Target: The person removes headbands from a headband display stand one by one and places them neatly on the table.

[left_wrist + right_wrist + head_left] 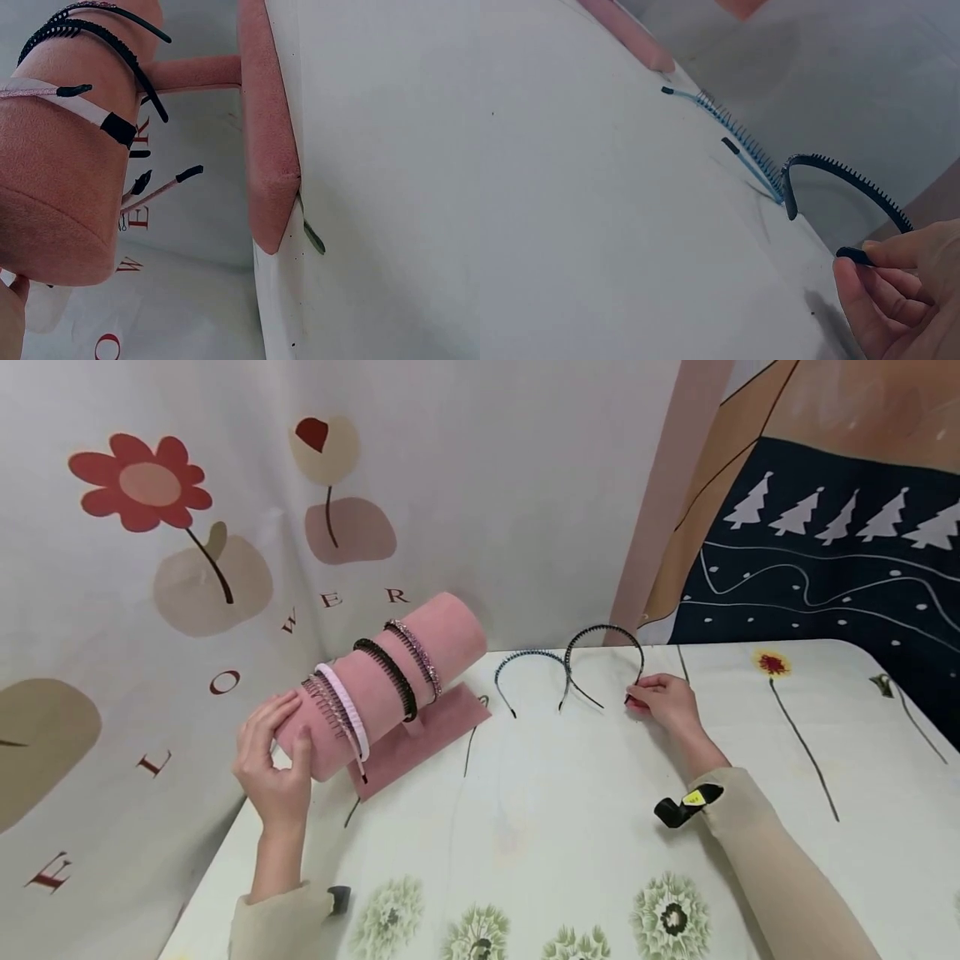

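1. Your left hand (272,760) holds the pink stand (375,697) by one end, fingers apart.
2. Your right hand (669,702) pinches the black headband (606,627), fingers nearly together.
3. It is beside the blue headband (532,652), near the worktop (570,827) edge.

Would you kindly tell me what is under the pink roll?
A short post joins the pink roll to a pink base, with the white tabletop below. The surface directly beneath the base is covered from view.
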`<state>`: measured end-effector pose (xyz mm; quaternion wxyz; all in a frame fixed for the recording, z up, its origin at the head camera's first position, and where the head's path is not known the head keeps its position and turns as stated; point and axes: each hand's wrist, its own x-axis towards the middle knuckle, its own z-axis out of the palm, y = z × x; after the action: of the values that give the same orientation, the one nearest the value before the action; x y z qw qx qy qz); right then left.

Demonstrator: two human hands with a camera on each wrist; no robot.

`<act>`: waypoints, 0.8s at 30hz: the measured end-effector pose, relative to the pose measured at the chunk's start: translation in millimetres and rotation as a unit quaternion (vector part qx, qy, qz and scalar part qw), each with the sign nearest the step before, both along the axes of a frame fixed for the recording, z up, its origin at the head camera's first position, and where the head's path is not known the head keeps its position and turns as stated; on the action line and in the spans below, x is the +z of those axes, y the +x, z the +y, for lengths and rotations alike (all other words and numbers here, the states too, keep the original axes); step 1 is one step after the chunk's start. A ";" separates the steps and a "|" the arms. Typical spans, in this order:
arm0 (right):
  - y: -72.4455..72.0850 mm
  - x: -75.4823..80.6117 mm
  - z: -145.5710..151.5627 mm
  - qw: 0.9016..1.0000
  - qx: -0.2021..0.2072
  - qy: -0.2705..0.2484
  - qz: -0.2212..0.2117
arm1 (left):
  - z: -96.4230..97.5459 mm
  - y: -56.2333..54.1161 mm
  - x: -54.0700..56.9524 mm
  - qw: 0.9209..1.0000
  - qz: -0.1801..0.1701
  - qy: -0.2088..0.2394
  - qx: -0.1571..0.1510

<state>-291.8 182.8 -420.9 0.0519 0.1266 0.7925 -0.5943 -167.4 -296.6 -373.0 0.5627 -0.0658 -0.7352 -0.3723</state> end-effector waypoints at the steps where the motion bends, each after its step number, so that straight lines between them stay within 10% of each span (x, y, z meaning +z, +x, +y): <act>1: 0.3 -1.4 1.1 1.000 -0.003 -0.001 -0.005 | 0.3 -0.1 -0.4 1.000 0.000 0.001 -0.001; 24: -4.5 -11.4 13.6 0.998 0.037 0.002 -0.057 | -0.5 0.9 -3.4 1.000 -0.011 0.005 0.000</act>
<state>-296.3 196.4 -432.3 0.1187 0.1305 0.7934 -0.5825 -166.5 -297.1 -376.3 0.5552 -0.0588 -0.7392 -0.3766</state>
